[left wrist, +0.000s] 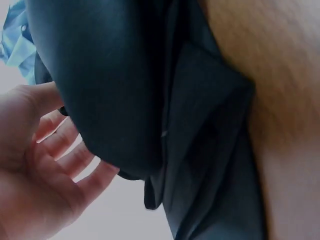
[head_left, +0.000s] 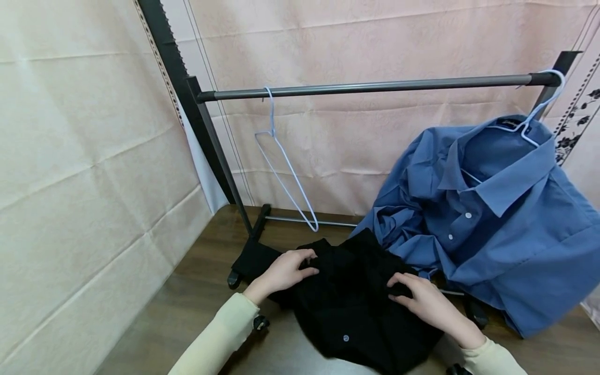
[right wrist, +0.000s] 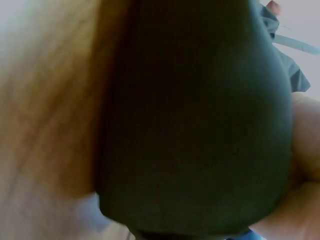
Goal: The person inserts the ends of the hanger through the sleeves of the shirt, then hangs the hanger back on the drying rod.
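A black shirt with a small pale button lies bunched on the table in front of me. My left hand holds it on its left side, thumb and fingers at a fold. On the other side my right hand grips the cloth between thumb and fingers. A black sleeve end spreads out past the left hand. In the left wrist view the fingers reach behind the dark cloth. The right wrist view is mostly filled by blurred dark fabric, which hides the right fingertips.
Behind the shirt stands a rack with a dark metal rail. A bare light-blue hanger hangs near its left end. At the right, a blue shirt hangs on another hanger, its lower part close to the right hand. Wooden table beneath.
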The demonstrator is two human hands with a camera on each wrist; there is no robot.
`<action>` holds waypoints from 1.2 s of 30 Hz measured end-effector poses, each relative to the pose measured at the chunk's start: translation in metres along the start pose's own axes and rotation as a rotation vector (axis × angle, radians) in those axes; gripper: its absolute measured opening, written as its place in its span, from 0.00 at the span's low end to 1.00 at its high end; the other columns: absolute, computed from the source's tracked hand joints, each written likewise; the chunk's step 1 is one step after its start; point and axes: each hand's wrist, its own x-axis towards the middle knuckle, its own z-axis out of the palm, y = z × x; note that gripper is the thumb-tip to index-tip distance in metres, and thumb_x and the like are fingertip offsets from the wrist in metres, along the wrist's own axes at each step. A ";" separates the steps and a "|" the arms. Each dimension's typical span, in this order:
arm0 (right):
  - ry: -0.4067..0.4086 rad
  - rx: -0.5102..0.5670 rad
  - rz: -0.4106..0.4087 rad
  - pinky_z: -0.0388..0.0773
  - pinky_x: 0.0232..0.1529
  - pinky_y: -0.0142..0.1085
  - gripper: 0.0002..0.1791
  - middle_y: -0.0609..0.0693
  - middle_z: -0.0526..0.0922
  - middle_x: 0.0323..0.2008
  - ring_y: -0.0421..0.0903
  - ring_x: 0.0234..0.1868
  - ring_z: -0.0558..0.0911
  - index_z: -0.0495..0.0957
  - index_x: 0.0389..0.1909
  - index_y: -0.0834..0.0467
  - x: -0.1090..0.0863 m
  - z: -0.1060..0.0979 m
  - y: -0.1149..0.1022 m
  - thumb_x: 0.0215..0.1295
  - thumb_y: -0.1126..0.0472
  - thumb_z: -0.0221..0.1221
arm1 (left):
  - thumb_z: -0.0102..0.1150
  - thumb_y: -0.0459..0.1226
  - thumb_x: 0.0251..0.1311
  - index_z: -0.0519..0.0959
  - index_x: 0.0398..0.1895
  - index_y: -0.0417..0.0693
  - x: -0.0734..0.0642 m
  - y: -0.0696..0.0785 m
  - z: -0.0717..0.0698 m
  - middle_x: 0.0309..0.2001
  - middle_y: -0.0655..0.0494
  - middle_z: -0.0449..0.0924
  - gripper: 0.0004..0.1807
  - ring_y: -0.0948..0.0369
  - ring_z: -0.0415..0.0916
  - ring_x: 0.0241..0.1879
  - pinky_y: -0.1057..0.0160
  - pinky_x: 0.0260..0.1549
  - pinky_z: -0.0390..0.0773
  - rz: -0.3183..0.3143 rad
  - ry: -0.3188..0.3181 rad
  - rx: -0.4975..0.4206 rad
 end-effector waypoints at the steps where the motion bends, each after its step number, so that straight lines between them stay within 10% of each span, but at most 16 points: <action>1: 0.016 -0.004 -0.011 0.79 0.39 0.39 0.14 0.42 0.83 0.43 0.45 0.42 0.83 0.80 0.43 0.47 0.000 -0.002 0.000 0.61 0.66 0.69 | 0.63 0.42 0.69 0.81 0.48 0.53 -0.001 -0.001 -0.003 0.36 0.64 0.79 0.08 0.67 0.72 0.29 0.65 0.32 0.75 0.004 0.025 -0.003; 9: 0.322 -0.035 -0.089 0.77 0.40 0.35 0.12 0.41 0.83 0.40 0.41 0.42 0.81 0.82 0.43 0.50 0.003 -0.029 -0.002 0.63 0.68 0.68 | 0.64 0.35 0.68 0.83 0.42 0.53 -0.011 -0.011 -0.038 0.36 0.64 0.79 0.04 0.66 0.73 0.30 0.63 0.31 0.75 -0.038 0.311 -0.044; 22: 0.754 0.159 0.042 0.67 0.31 0.21 0.07 0.38 0.81 0.32 0.31 0.28 0.73 0.82 0.46 0.60 0.010 -0.088 -0.020 0.69 0.69 0.62 | 0.61 0.39 0.71 0.82 0.38 0.46 -0.014 -0.002 -0.103 0.31 0.55 0.78 0.06 0.61 0.73 0.29 0.62 0.33 0.77 -0.060 0.684 -0.083; 30: 0.939 0.218 0.109 0.61 0.26 0.24 0.03 0.35 0.75 0.23 0.33 0.22 0.68 0.79 0.39 0.67 0.000 -0.109 -0.014 0.70 0.69 0.61 | 0.60 0.40 0.71 0.81 0.35 0.46 -0.022 -0.003 -0.119 0.29 0.53 0.79 0.08 0.60 0.74 0.28 0.65 0.29 0.74 -0.116 0.772 -0.077; 36: 0.852 0.166 0.179 0.62 0.27 0.23 0.02 0.31 0.76 0.22 0.32 0.22 0.68 0.80 0.36 0.58 -0.012 -0.101 0.000 0.70 0.68 0.61 | 0.62 0.44 0.70 0.81 0.33 0.47 -0.030 -0.015 -0.111 0.28 0.53 0.80 0.11 0.59 0.76 0.29 0.62 0.31 0.74 -0.206 0.716 -0.067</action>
